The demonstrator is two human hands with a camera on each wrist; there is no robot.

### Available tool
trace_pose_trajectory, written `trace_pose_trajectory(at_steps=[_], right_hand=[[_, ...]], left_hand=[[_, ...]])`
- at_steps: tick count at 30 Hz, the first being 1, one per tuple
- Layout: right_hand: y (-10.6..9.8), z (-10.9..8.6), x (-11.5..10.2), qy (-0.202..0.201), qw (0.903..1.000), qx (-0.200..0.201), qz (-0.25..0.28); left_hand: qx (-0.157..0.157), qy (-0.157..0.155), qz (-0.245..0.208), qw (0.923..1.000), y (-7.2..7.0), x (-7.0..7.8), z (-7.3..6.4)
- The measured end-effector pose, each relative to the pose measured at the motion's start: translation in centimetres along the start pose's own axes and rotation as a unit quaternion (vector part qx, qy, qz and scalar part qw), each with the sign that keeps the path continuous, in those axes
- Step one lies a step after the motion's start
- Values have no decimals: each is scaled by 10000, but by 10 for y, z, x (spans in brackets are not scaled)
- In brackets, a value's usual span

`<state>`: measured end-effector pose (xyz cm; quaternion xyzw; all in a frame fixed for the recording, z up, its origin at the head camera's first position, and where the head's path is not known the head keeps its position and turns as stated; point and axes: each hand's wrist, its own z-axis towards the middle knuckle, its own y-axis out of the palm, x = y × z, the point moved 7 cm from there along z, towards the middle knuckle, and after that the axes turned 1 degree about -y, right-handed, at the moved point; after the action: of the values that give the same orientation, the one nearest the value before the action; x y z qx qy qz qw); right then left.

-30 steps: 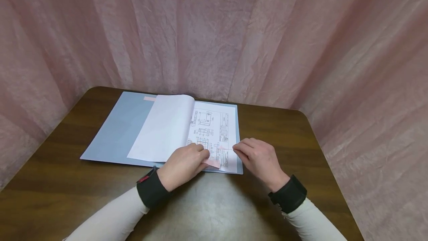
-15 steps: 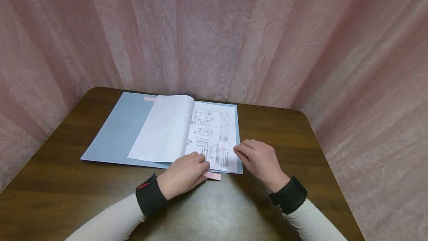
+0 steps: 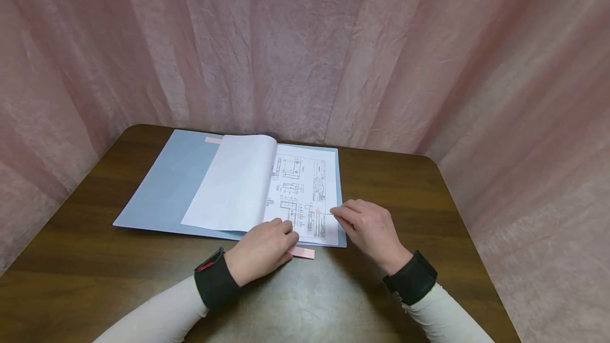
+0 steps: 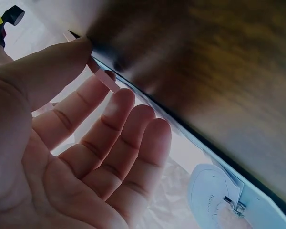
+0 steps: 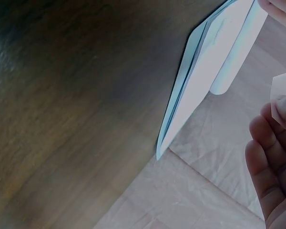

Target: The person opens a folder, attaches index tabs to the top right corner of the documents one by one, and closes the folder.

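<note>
In the head view my left hand (image 3: pixel 263 250) is at the front edge of an open blue folder (image 3: pixel 167 189). Between its thumb and index finger it pinches a small pink sticky-note pad (image 3: pixel 303 252), partly hidden by the fingers; the left wrist view shows the pad (image 4: pixel 107 80) too. My right hand (image 3: pixel 369 232) is over the folder's right edge, thumb and fingertips pinching one thin pink sticky note (image 3: pixel 319 210). That note (image 5: pixel 281 88) looks pale and bent in the right wrist view. Below it lies a sheet with technical drawings (image 3: pixel 297 184).
A turned-over white page (image 3: pixel 231 184) curls across the folder's left cover. Another pink strip (image 3: pixel 213 141) shows at its top left edge. A metal fastener (image 4: pixel 234 206) appears in the left wrist view. The wooden table (image 3: pixel 410 189) ends at pink curtains (image 3: pixel 305 57).
My left hand has drawn the pink pad toward me, off the drawing sheet and past the folder's front edge. The right hand has barely moved and keeps its note.
</note>
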<state>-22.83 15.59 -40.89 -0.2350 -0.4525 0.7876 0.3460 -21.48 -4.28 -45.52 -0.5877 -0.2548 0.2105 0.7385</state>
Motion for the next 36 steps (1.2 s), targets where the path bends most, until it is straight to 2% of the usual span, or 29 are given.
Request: trace_pose_trajectory(at_steps=[13,19,30,36], right_hand=[[0,-2,4,59,10000,-64,19],[2,-3,6,137,9999,-75,61],[3,-3,8,227,9997,-112,51],[4,0,10,328,9993,-171,-86]], left_hand=[[-95,-78,-59,9999,0,-1,5],[70,-260,-9,9996,-6,-7,16],[295,-683,889,9933,-3,-28,27],[110,-794,1002,9917,5,-33,28]])
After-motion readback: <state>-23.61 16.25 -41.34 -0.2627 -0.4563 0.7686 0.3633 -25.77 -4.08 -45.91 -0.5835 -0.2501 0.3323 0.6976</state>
